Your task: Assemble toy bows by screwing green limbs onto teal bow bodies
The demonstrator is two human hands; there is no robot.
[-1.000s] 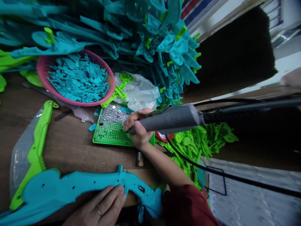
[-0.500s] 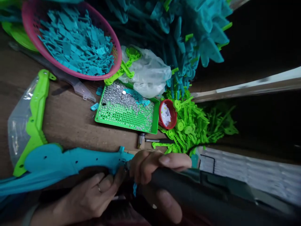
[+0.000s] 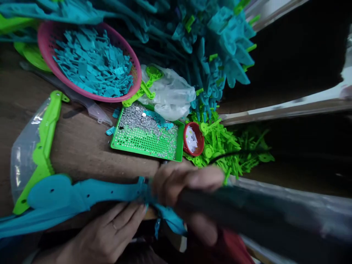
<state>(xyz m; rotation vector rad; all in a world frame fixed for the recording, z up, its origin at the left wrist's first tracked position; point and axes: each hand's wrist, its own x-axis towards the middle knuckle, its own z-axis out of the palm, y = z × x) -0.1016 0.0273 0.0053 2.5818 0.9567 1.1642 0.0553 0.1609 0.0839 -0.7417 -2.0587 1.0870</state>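
My right hand (image 3: 187,185) is wrapped round the grey handle of a power screwdriver (image 3: 247,209), blurred by motion, with its tip at the teal plastic toy body (image 3: 82,190) lying along the near table edge. My left hand (image 3: 107,234) lies on the lower edge of that teal body, fingers extended and pressing it down; a ring shows on one finger. A green perforated tray (image 3: 143,141) heaped with small silver screws sits just beyond my hands.
A pink basket (image 3: 90,62) of teal bits stands at the back left. A lime green part (image 3: 41,146) on a clear bag lies left. A small red cup (image 3: 194,139), a pile of lime green pieces (image 3: 231,145), a plastic bag (image 3: 170,93) and stacked teal parts (image 3: 209,44) crowd the back.
My right hand brought the screwdriver from the screw tray down to the teal body beside my left hand; now it is a little higher and blurred. The view shifted slightly.
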